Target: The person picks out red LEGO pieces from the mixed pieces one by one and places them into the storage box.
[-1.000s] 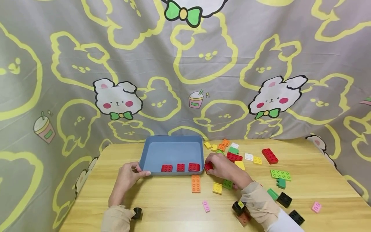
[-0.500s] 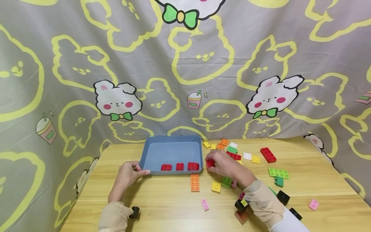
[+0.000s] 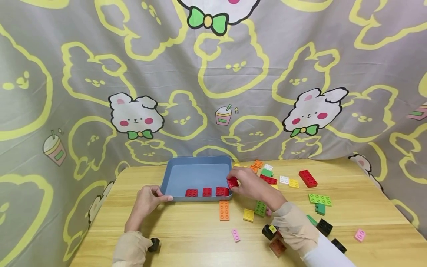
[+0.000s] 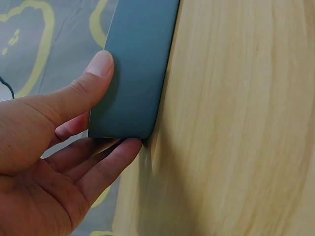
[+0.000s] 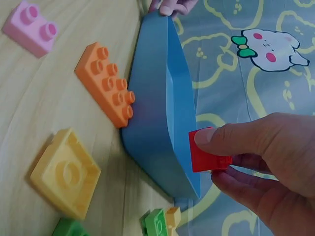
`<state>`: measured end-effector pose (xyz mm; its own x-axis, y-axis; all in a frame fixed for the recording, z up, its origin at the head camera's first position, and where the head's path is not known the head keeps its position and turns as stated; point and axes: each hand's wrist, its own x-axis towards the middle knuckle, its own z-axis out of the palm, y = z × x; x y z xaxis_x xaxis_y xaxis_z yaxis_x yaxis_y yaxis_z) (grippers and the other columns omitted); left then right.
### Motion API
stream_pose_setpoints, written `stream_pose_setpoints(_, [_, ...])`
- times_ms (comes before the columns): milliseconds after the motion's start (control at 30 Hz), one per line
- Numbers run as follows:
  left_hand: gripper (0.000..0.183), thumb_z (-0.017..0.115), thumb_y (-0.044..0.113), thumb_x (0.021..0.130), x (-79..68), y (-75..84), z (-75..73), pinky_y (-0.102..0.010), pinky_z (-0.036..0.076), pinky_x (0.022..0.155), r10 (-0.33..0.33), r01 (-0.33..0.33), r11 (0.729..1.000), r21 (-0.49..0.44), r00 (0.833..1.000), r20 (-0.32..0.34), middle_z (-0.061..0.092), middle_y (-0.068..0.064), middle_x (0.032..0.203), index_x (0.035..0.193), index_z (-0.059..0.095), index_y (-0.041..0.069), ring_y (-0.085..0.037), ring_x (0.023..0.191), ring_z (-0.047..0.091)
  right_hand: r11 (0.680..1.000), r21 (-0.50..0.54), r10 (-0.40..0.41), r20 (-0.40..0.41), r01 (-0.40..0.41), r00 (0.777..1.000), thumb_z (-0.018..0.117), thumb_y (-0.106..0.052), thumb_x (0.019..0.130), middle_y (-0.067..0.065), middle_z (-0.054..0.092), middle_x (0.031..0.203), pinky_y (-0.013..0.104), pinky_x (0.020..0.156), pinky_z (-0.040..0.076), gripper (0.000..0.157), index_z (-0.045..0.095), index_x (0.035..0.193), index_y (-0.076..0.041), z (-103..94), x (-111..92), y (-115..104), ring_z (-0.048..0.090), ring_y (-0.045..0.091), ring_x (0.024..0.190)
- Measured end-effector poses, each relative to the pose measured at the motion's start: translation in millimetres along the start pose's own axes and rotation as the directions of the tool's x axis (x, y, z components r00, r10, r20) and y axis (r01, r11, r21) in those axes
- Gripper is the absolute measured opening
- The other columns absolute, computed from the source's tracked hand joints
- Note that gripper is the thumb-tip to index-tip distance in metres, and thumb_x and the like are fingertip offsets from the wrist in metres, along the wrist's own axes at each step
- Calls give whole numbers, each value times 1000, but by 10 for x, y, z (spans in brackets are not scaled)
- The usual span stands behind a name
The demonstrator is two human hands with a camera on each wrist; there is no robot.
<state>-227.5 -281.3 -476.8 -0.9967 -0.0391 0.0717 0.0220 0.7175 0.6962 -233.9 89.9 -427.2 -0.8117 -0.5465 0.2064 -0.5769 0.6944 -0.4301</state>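
A blue tray (image 3: 200,174) stands at the back of the table, with several red toy bricks in a row along its near wall, one of them a small square brick (image 3: 207,191). My left hand (image 3: 149,202) grips the tray's near left corner; in the left wrist view the thumb (image 4: 101,66) lies on the outer wall and the other fingers curl round the corner. Over the tray's right edge, my right hand (image 3: 248,183) pinches a red toy brick (image 5: 204,152) between thumb and fingers, its studs turned toward the fingers.
Loose toy bricks spread over the table's right side, including a red one (image 3: 308,178) and a lime one (image 3: 320,200). An orange brick (image 5: 106,83) lies against the tray's near wall, a yellow one (image 3: 248,215) nearby. A patterned curtain (image 3: 186,74) hangs behind.
My right hand has lifted the red brick from the table beside the tray and moved it left, over the tray's right edge. The left hand stays on the corner.
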Motion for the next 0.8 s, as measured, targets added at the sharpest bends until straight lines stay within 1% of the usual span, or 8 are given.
stream_pose_setpoints(233, [41,94,23,76,5,-23,-18,-26,34,54,33,-33,999,10,999,4,50,5,60,60,58,10,-13,60,42,998,7,-67,7,67,998,81,-2,86,10,68,109,31,77,54,29,73,114,1,44,151,-128,61,20,90])
stream_pose_setpoints(400, [41,94,23,75,-16,-33,-16,-26,34,54,20,-20,1000,2,1000,-4,50,5,60,61,57,10,-13,59,41,992,6,-125,17,125,992,80,-4,87,11,69,111,34,82,55,28,74,114,0,114,289,-249,63,24,97])
stream_pose_setpoints(533, [41,94,23,75,-28,-34,-6,-26,35,55,9,-9,1000,-2,1000,-9,51,4,60,61,58,10,-13,59,42,986,-4,-168,9,168,986,82,-4,86,10,70,108,36,83,55,27,74,113,-1,186,393,-319,64,24,97])
stream_pose_setpoints(633, [41,94,23,75,-28,-30,4,-26,35,55,-1,1,1000,-9,1000,-10,52,4,61,61,58,10,-13,60,43,985,0,-175,7,175,985,82,-5,86,10,70,108,34,83,55,27,75,112,-1,258,451,-360,65,24,98])
stream_pose_setpoints(800, [41,94,22,75,-15,-23,17,-26,35,54,-12,11,1000,-19,1000,-21,52,4,60,61,58,10,-13,59,43,989,34,-145,23,144,989,79,-7,90,11,68,114,26,78,55,28,73,117,-1,386,534,-422,64,23,98])
